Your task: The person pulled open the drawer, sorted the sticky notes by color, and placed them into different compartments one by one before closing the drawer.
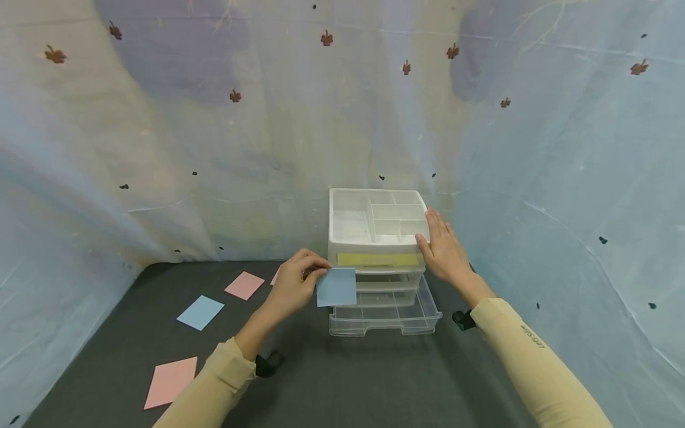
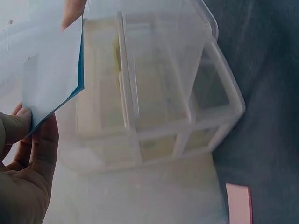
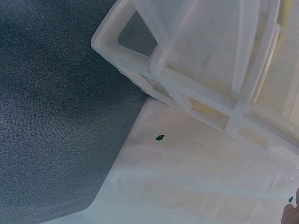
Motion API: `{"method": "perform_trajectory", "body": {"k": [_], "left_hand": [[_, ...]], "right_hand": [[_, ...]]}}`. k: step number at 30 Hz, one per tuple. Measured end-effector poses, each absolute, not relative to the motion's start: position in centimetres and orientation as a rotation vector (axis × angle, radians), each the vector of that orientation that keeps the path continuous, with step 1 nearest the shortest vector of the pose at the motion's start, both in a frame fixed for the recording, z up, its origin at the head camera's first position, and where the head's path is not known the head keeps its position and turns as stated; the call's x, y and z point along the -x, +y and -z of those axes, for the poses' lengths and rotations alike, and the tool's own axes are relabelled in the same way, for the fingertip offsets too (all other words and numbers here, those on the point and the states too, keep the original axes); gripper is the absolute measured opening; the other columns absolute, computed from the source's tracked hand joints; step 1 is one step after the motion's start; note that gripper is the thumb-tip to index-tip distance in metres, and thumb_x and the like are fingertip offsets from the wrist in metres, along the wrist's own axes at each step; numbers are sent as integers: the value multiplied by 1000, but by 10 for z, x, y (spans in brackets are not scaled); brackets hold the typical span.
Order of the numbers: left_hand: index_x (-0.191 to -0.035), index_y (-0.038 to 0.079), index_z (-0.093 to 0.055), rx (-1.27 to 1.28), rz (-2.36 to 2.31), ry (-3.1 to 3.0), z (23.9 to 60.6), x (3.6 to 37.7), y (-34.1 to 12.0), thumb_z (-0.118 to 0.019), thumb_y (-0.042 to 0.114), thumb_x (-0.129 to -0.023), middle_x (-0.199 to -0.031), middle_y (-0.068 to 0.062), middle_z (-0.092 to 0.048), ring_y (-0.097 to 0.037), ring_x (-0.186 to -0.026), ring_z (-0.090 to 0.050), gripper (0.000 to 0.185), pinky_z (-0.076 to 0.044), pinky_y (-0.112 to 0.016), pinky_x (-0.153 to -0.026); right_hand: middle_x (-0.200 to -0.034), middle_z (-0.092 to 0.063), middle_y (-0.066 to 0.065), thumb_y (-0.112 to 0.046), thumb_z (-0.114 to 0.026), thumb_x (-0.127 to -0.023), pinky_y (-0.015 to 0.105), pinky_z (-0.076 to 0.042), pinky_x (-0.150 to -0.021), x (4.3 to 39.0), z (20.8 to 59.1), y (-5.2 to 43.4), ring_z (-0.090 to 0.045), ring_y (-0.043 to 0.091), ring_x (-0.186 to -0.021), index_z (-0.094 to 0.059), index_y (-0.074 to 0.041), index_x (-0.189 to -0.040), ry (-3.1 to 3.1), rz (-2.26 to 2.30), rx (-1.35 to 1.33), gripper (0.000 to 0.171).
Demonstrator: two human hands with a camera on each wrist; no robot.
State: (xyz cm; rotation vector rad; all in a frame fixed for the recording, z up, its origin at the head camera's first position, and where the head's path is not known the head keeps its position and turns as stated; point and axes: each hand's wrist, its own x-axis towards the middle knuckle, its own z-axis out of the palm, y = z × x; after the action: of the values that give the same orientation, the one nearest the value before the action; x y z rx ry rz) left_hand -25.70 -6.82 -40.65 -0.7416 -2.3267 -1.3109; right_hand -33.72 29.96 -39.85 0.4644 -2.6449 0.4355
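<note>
The dark table (image 1: 374,380) runs under everything, w/ a pale leaf-print cloth (image 1: 160,148) draped behind and round both sides as a backdrop. Far centre-right sits the clear plastic drawer unit (image 1: 374,238), divided tray on top, a yellow sheet (image 1: 377,260) showing thru the top drawer front, and the bottom drawer (image 1: 385,315) pulled out toward you, so its inside is open from above. Your right hand (image 1: 444,249) lies flat on the unit's top right corner, fingers straight, not gripping anything; prob. bracing it so it doesn't slide. Your left hand (image 1: 294,285) pinches a blue paper square (image 1: 336,286) by its left edge betw. thumb and curled fingers, held upright just left of the drawer fronts, above the open drawer. Loose on the table to the left: a near pink sheet (image 1: 171,380), a blue sheet (image 1: 200,312), and a farther pink sheet (image 1: 244,285), well apart from each other, all within your left reach.
</note>
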Motion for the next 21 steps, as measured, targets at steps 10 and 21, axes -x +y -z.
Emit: {"method": "perform_trajectory", "body": {"k": [10,21], "left_hand": [[-107,9,-76,796,1387,-2334,416,264,-34,-68,2,-100,-105,-2,-63,-14,-87,-62,12,-57,-31,-75],[-113,10,-74,809,1380,-2466,427,278,6,-64,9,-104,-113,-4,-64,-18,-97,-63,13,-56,-32,-83]], "right_hand": [[-172,-12,21,-42,-33,-114,55,-10,-128,335,402,299,-14,41,-158,-10,1,-165,-2643,-433,-467,71],[-172,-13,21,-41,-32,-114,56,-11,-127,337,400,299,-14,41,-158,-11,3,-165,-2626,-445,-471,70]]}}
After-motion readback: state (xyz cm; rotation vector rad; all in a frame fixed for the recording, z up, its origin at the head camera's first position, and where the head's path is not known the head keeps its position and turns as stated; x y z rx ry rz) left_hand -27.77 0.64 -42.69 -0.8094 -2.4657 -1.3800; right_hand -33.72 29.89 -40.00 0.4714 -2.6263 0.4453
